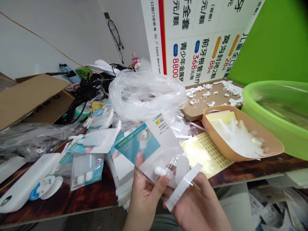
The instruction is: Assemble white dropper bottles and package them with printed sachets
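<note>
In front of me is a clear plastic bag (154,175) with a blue and white printed card (144,144) inside. My left hand (146,195) grips it, thumb pressed on the front and a finger up behind it. By that thumb lies a small white capped piece (160,171). A translucent white bottle (182,169) sits at the bag's right end, partly behind a white strip (184,187). My right hand (197,202) closes around this end from below, some fingers hidden behind the bag. Close to the left wrist, a stack of flat bags (122,189) hangs past the table edge.
Packed bottles (86,165) lie at the left beside a long white handled object (31,181). At the right, an orange tray (271,150) of translucent strips rests on a yellow sticker sheet (204,154). Behind stand a cardboard tray (199,107) of white caps and a green basin (252,93).
</note>
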Available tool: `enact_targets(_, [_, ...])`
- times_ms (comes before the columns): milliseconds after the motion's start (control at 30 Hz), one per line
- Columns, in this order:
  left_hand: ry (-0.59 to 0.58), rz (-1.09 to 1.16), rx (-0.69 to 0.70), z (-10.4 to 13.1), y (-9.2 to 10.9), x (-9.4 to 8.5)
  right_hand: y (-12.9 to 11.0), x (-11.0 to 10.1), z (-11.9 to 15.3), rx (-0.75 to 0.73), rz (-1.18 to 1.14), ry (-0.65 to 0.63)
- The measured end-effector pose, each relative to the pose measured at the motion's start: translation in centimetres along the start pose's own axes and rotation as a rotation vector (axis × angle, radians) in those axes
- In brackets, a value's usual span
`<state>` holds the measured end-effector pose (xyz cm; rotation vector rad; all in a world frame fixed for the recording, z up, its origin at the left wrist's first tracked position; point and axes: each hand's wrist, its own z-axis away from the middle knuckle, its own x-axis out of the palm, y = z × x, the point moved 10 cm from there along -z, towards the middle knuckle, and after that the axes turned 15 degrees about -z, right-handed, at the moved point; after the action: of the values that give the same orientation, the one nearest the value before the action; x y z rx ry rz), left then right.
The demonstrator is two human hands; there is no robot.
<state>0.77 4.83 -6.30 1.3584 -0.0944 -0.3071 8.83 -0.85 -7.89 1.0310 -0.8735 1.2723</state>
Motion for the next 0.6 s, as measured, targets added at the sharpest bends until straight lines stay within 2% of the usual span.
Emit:
enact_targets(133, [-0.131,0.144,-0.058,-0.2,-0.3,1.2,-0.4,-0.4,-0.1,-0.065,-0.071,0.076])
enact_targets(200, [-0.112,0.202,-0.082,-0.3,-0.4,1.2,-0.4,-0.5,0.0,-0.095,-0.070,0.090])
enact_targets(267, [-0.046,0.250,-0.082,-0.4,-0.4,0.8,-0.4,-0.3,0.0,-0.124,-0.073,0.084])
enact_targets(400, [0.078,0.251,-0.017,0.0,-0.4,0.2,-0.8,0.1,0.2,-0.190,-0.089,0.085])
enact_targets(467, [0.086,0.219,0.007,0.3,-0.3,0.5,-1.0,0.2,0.4,-0.205,-0.062,0.095])
enact_targets(600, [0.027,0.148,0.041,0.4,0.1,1.0,-1.8,0.5,1.0,-0.243,-0.023,0.095])
